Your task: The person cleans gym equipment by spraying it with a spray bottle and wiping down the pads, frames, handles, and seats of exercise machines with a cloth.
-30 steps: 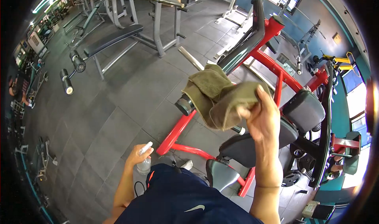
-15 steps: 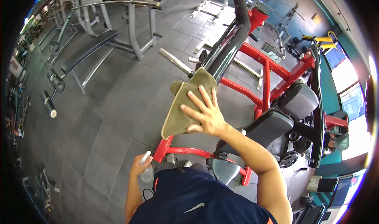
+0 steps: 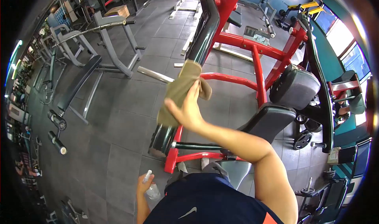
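My right hand is curved over an olive-green cloth, thumb apart from the fingers. The cloth lies wrapped over the thick black tube of a red-framed gym machine, and one flap hangs off its right side. A bare metal peg sticks out left of the cloth. Below it shows the tube's black lower end. Down by my left side, my left hand is closed round the neck of a clear spray bottle with a white nozzle.
The machine's black padded seat and backrest stand to the right. A grey bench with a rack is at the left. Weight plates hang at the right, and a wooden box sits further back.
My right hand and the cloth have shifted left, and the fingers have gone from spread flat to curved round the tube. The view has turned slightly. My left hand still holds the spray bottle.
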A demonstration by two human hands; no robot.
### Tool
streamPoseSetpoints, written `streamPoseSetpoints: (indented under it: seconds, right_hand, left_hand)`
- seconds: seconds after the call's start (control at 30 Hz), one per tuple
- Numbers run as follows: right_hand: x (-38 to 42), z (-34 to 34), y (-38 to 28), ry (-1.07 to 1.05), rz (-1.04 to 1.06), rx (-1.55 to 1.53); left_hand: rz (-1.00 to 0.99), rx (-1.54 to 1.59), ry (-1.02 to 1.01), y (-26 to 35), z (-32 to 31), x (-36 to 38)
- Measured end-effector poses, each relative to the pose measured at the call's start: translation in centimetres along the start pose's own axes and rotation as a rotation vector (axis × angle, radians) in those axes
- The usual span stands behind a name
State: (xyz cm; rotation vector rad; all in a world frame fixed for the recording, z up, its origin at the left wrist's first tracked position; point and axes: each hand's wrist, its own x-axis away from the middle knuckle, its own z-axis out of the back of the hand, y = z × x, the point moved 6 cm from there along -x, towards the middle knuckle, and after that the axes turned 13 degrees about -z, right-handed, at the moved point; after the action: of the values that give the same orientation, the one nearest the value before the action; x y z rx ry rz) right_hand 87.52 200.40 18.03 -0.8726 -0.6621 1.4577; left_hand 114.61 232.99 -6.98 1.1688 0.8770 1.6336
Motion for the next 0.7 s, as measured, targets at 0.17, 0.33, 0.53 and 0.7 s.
streamPoseSetpoints:
  seconds: [0.17,0.33,0.53,0.7]
  right_hand:
    - [-18.8,4.0,5.2,0.015,-0.295,-0.641]
    - [-12.5,4.4,8.2,-0.318,-0.097,-0.278]
    - [7.0,8.6,10.1,-1.36,0.072,-0.295]
    - [9.0,7.5,8.7,-1.137,0.242,0.17]
  left_hand:
    - [0.076,0.043,0.108,3.8,-3.6,1.7]
    - [0.178,0.085,0.229,4.1,-5.3,4.7]
    - [0.177,-0.031,0.219,6.1,-6.2,7.0]
    - [0.217,-0.101,0.212,5.7,-6.2,8.8]
